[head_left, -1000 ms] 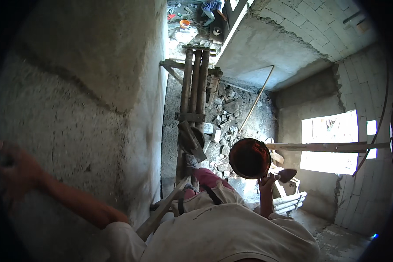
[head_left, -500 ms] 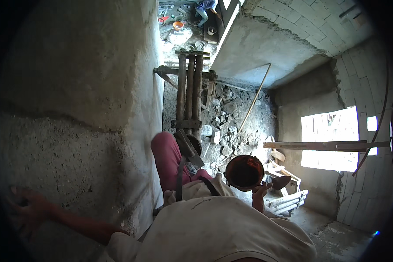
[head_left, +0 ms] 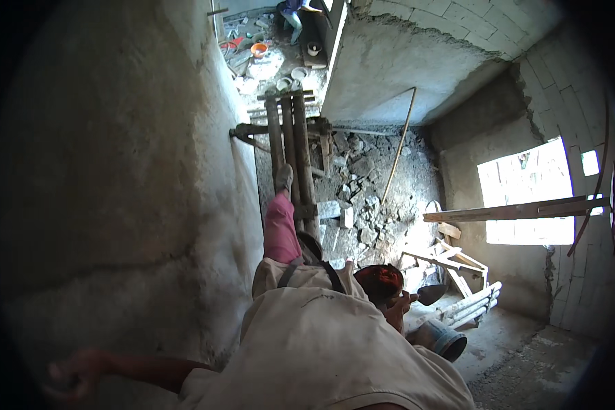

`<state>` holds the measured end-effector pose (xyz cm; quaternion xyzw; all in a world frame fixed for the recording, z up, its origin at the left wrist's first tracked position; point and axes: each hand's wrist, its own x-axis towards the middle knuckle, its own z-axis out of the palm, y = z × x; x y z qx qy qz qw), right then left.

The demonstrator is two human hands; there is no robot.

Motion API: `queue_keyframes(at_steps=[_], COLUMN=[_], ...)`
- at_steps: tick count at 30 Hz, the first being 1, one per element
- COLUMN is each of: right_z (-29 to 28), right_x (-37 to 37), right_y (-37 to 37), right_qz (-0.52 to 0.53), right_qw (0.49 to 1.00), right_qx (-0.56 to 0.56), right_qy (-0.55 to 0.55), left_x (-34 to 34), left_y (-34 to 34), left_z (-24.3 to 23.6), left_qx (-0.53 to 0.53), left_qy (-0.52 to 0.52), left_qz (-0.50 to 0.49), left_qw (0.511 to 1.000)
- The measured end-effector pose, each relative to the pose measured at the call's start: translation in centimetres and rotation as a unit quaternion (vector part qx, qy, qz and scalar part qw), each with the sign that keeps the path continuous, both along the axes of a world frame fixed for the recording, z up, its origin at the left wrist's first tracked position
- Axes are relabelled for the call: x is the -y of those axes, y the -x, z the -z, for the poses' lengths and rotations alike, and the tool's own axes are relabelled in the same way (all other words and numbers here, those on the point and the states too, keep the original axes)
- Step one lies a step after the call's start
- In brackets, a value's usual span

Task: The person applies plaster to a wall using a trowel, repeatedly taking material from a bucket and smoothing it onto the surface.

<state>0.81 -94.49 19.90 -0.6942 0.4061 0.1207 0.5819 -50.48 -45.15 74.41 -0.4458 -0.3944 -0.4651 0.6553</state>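
Observation:
My right hand [head_left: 396, 311] is closed at the rim of a dark round bucket [head_left: 381, 281] with a reddish inside, held at my right hip. The same hand grips a pointed trowel [head_left: 431, 294], its blade sticking out to the right. My left arm stretches out to the left, beside the rough plastered wall [head_left: 116, 205]. My left hand [head_left: 78, 372] is blurred by motion and its fingers do not show clearly. One of my feet, below a pink trouser leg [head_left: 280, 229], rests on a scaffold walkway of round poles [head_left: 301, 150].
Broken rubble [head_left: 362, 171] lies below the walkway, with a long thin pole [head_left: 399, 147] leaning over it. A wooden beam [head_left: 512, 209] crosses before a bright window opening. A grey-blue bucket [head_left: 437, 338] stands at my right. Far ahead, a person [head_left: 294, 14] works near an orange basin [head_left: 259, 50].
My leg has stepped forward onto the poles. The bucket and trowel stay in my right hand, the bucket now closer to my body. My left hand has moved down and slightly right along the wall.

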Motion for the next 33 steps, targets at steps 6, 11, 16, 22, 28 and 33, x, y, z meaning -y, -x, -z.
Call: queue_keyframes(at_steps=[6,11,16,22,28,33], right_z=[0.2,-6.4,-13.6,-19.9,-23.8,-26.4], right_x=[-14.5,-29.9,-44.6,-58.4,-72.1,-82.5], right_y=[-6.0,-10.1,-14.6,-20.5,-22.6,-21.0], right_qz=[0.046,0.012,-0.046,-0.140,-0.317,-0.400], right_qw=[0.994,0.970,0.964,0.936,0.906,0.879], right_qx=[0.034,0.005,0.076,0.132,0.104,0.089], right_qy=[-0.096,-0.241,-0.252,-0.296,-0.262,-0.243], left_x=[-19.9,-33.0,-39.8,-41.8,-40.9,-41.2], left_y=[-12.7,-15.7,-15.6,-16.8,-18.6,-27.0], left_z=[3.1,6.9,8.3,7.8,7.1,15.9], left_qx=[-0.070,-0.053,0.048,0.078,0.113,0.353], left_qy=[0.152,0.215,0.228,0.204,0.237,0.552], left_qz=[0.054,-0.140,-0.200,-0.190,-0.161,0.237], left_qw=[0.984,0.965,0.952,0.957,0.951,0.717])
